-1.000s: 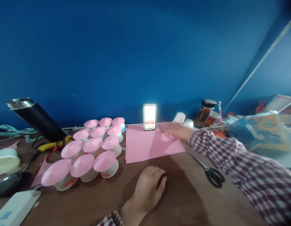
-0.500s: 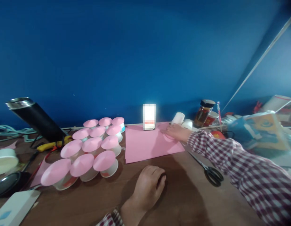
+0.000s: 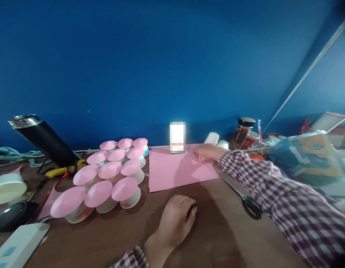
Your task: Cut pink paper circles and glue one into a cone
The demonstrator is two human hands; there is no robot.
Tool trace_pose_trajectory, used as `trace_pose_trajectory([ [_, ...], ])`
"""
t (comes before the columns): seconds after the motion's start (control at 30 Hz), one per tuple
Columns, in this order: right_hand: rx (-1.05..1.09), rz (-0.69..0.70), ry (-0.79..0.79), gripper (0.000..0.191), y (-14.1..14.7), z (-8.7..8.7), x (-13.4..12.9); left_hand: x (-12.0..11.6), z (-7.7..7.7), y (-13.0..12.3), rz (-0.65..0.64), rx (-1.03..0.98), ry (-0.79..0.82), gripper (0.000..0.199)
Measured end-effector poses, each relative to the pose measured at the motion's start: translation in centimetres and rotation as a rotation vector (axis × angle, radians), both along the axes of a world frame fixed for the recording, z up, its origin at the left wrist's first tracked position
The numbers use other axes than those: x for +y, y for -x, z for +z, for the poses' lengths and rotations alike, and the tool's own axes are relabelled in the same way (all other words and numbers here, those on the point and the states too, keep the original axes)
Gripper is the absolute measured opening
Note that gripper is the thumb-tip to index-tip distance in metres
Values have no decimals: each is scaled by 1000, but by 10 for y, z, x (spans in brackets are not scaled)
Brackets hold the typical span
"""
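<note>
My left hand (image 3: 176, 217) rests on the brown table with its fingers curled in, and I see nothing in it. Farther off, my right hand (image 3: 209, 152) is over the right part of the pink paper sheets (image 3: 172, 171). Its fingers are bent down and blurred; whatever they may pinch against the paper I cannot make out. Just behind that hand lie a white paper cup (image 3: 212, 138) and another white cup (image 3: 223, 144). Left of the sheets stand several cups topped with pink paper cones (image 3: 109, 169), set in rows.
Scissors (image 3: 246, 201) lie right of the sheets, by my right sleeve. A lit phone (image 3: 177, 137) leans against the blue wall. A jar (image 3: 242, 133) and a plastic bag (image 3: 309, 156) are at the right. A black flask (image 3: 46, 141) and a white box (image 3: 20, 245) are at the left.
My right hand has shifted slightly, its fingers now bent more downward over the sheets. The left hand stays in place on the table.
</note>
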State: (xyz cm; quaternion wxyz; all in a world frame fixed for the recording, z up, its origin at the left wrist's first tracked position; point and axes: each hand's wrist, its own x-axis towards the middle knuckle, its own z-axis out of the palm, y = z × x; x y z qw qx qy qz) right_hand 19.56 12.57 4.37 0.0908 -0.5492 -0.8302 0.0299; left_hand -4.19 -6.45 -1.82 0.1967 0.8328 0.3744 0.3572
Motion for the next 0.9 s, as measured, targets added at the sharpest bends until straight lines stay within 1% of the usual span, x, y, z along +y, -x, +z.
trace_pose_trajectory([
  [0.07,-75,79,77,4,1,3,1,0,0,0,-1,1,10,16],
  [0.13,-133,123,118,6,2,6,2,-1,0,0,-3,1,15,16],
  [0.23,-212,164,166,2,4,9,1,-2,1,-1,-10,0,11,16],
  [0.3,-256,179,192,7,6,13,-1,-2,1,-1,-8,-5,4,16],
  [0.4,-307,188,190,10,9,23,-10,-3,0,-1,3,-21,-6,16],
  [0.57,-324,182,119,11,16,44,-33,-3,2,-1,14,-44,-7,17],
  [0.67,-288,168,90,13,20,49,-45,-3,4,-1,20,-42,-11,17],
  [0.77,-218,138,62,19,24,48,-58,-2,5,0,44,-60,-19,17],
  [0.8,-170,124,51,22,26,47,-64,-2,5,1,60,-72,-23,18],
  [0.87,27,79,30,26,34,44,-80,-1,5,3,114,-101,-32,24],
  [0.9,134,81,29,24,40,41,-89,0,5,3,161,-112,-40,29],
])
